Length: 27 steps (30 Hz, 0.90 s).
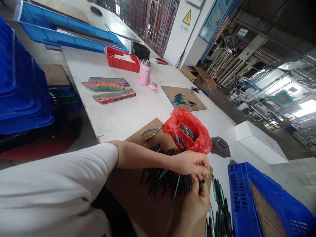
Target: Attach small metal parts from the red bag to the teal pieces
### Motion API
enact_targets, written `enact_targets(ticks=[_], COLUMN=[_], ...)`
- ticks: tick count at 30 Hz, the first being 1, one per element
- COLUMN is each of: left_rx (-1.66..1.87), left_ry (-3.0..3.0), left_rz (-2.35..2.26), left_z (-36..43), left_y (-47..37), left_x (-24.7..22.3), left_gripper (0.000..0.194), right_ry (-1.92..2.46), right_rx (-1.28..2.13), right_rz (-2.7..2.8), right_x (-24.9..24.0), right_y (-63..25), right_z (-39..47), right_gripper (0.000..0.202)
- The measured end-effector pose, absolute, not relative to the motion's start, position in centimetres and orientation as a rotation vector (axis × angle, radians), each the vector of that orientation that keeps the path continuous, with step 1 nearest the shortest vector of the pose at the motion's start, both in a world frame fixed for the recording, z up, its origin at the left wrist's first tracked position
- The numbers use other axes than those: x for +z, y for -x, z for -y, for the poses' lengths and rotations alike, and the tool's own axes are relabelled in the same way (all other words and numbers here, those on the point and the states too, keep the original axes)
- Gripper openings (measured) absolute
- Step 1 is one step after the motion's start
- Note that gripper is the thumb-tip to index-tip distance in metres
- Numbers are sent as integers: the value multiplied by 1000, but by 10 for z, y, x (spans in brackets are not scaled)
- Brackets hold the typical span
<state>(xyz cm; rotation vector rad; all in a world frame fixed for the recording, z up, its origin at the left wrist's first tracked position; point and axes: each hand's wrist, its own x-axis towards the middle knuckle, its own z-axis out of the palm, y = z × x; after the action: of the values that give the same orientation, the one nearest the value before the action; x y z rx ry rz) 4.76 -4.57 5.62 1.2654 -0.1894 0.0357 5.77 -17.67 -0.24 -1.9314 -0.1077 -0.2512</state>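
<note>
- Held item: small dark glossy piece [201,186] at the fingertips, above the edge of the brown cardboard sheet [138,197] lying along the surface's [118,120] near edge. Exact outline hidden by the fingers.
- Right hand [196,200]: grip pressed together, thumb and fingers pinching the dark piece.
- Left hand [195,163]: fingers curled in close beside the right; whether its grip also pinches the piece, cannot tell.
- Stock: slim, pointed, dark-and-teal glossy pieces [172,184] heaped on the cardboard beneath the left forearm; similar slim pieces [219,210] between the cardboard and a blue plastic crate [239,194].
- Handling (judged): light, probably stiff, smooth enough to slip or roll. Best hold likely a fingertip pinch at mid-body, off the narrow ends; shiny finish may scratch.
- Nearby: crumpled red plastic bag [206,138] around a red box [184,135] of thin metallic bits, likely light, easily snagged on one another. Pliers with worn handles [158,130] beside the bag, handles open.
- Toward the far edge: flat brown board [170,90] bearing a few bright-teal slim pieces [179,98]; pink bottle [144,74], its pink cap [153,87] beside it.
</note>
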Motion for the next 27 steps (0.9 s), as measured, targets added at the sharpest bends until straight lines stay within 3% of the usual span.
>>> enact_targets(ticks=[10, 27], left_rx=[16, 133], left_ry=[-1247, -1462], left_rz=[174, 222], left_z=[45, 45], left_y=[-47, -45], left_x=[59, 57], left_gripper=[27, 11], right_ry=[1975, 2004], right_rx=[-216, -226], right_rz=[12, -3], right_x=[-6, -9], right_y=[-60, -59], right_z=[179, 180], right_gripper=[43, 45])
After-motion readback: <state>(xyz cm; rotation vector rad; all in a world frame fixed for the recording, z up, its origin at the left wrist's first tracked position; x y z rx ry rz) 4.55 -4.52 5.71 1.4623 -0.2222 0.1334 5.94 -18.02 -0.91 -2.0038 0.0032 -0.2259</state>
